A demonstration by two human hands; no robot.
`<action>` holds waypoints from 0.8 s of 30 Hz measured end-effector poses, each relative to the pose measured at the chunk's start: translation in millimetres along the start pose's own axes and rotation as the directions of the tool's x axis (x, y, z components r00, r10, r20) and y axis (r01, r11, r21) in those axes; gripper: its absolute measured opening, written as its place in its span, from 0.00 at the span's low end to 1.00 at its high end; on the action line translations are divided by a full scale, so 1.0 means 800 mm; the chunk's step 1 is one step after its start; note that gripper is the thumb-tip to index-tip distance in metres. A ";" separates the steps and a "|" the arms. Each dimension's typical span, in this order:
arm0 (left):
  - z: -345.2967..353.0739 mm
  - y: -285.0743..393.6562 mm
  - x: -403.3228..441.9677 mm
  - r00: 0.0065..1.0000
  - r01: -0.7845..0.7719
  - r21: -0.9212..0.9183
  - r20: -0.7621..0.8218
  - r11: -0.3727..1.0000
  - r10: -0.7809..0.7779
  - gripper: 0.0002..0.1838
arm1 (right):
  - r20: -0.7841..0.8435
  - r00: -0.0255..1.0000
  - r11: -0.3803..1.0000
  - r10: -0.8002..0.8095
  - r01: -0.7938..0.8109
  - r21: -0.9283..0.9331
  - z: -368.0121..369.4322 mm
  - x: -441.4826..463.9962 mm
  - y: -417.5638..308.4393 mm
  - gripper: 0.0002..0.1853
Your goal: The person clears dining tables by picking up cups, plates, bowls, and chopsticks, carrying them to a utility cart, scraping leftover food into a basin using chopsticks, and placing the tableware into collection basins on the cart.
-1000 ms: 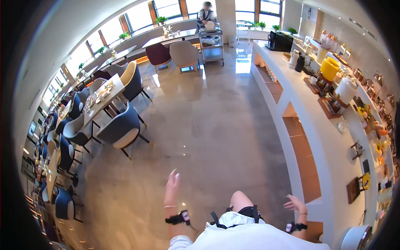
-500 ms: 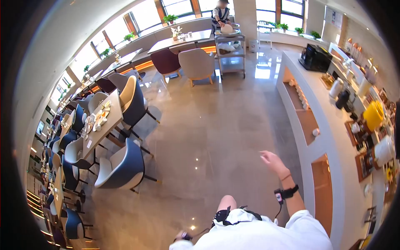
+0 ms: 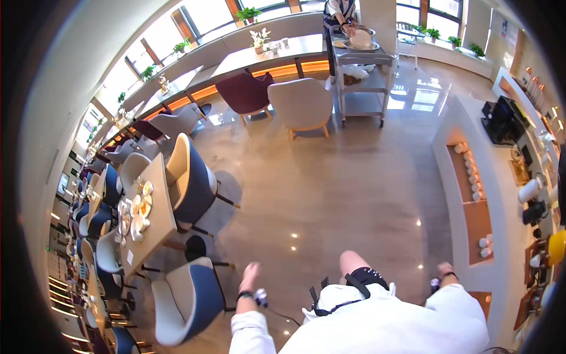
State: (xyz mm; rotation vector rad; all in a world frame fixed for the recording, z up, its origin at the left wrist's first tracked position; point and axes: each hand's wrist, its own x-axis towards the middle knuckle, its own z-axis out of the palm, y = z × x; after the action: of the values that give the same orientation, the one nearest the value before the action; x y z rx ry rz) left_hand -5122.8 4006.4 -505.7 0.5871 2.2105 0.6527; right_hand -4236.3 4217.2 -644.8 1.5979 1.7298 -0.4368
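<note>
My left hand hangs low over the floor, just right of a blue and grey chair. Its small, blurred fingers touch nothing that I can see. Close to the shelved side of the white counter, my right hand is held low, its fingers smeared and no object visible in it. Each wrist wears a dark strap with a small device. Plates with food remains and several dishes lie on the table at the left.
Ahead, a person stands behind a grey trolley and touches a pale round item on it. A grey chair and a maroon chair face a window-side table. Cups fill counter niches; drink dispensers line the right.
The trolley, tables and chairs appear larger and nearer as the view moves forward. My left hand has come up from the bottom edge; my right hand has dropped back toward my side.
</note>
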 end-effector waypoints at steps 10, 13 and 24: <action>0.096 0.602 0.377 0.648 -0.515 -0.218 0.534 0.829 0.543 0.19 | 0.003 0.972 0.482 0.234 -0.119 0.868 -0.350 0.206 -0.280 0.07; 0.040 0.574 0.522 0.639 -0.558 0.058 0.667 0.828 0.384 0.21 | -0.041 0.997 0.133 0.062 0.032 0.991 -0.660 0.307 -0.470 0.12; -0.336 0.512 1.071 0.958 0.241 -0.539 0.263 0.807 -0.111 0.12 | -0.448 0.856 -0.049 -0.257 0.451 0.891 -1.318 0.566 -0.990 0.11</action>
State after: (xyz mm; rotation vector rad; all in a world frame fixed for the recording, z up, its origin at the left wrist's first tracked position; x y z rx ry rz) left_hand -5771.6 4749.2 -547.0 0.1275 1.7113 1.0373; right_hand -5273.8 5122.9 -427.0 1.9461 2.0283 -2.3638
